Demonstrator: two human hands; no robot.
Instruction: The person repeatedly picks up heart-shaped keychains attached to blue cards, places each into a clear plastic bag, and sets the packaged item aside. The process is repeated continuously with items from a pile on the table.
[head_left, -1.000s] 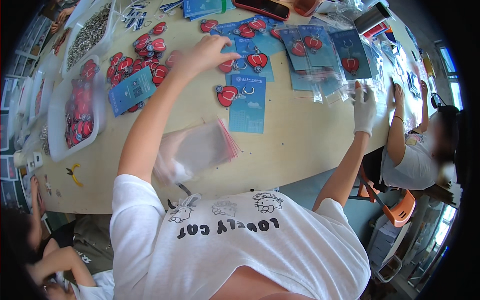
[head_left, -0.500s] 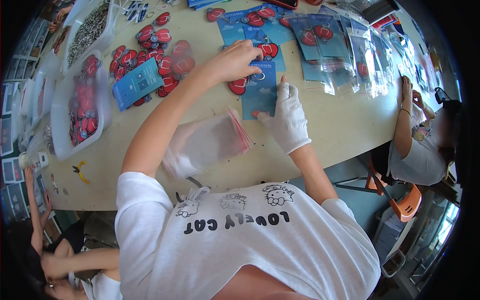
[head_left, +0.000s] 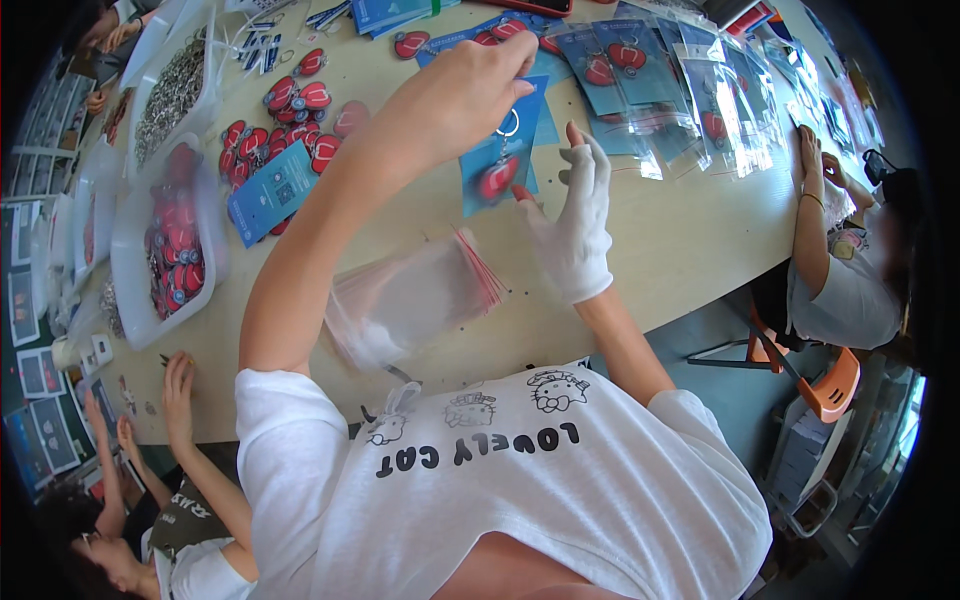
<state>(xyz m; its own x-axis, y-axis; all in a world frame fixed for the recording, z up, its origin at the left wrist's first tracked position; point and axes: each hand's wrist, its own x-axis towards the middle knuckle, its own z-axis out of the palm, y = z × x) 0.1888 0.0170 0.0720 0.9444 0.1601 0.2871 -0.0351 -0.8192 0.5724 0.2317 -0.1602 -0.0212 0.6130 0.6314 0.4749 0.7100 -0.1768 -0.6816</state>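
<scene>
My bare left hand (head_left: 470, 92) is closed at the upper end of a blue card (head_left: 477, 190); its fingertips are partly hidden. A red heart-like keychain (head_left: 497, 178) hangs by a metal ring over the card's front, slightly blurred. My right hand (head_left: 572, 215), in a white glove with bare thumb and index tips, is open. Its thumb tip lies close to the card's lower right edge; whether they touch, I cannot tell. Below the card, a stack of clear zip bags (head_left: 415, 305) with red edges lies on the table.
Loose red keychains (head_left: 285, 125) and another blue card (head_left: 270, 192) lie left, beside plastic bins of keychains (head_left: 175, 250) and metal rings (head_left: 172, 85). Bagged cards (head_left: 630, 80) cover the back right. One person (head_left: 850, 270) sits at right; others' hands (head_left: 180, 385) show lower left.
My left hand and the card have moved up and away, and the keychain has swung onto the card's front. My right hand has come off the card, fingers spreading. A person's hands have risen lower left.
</scene>
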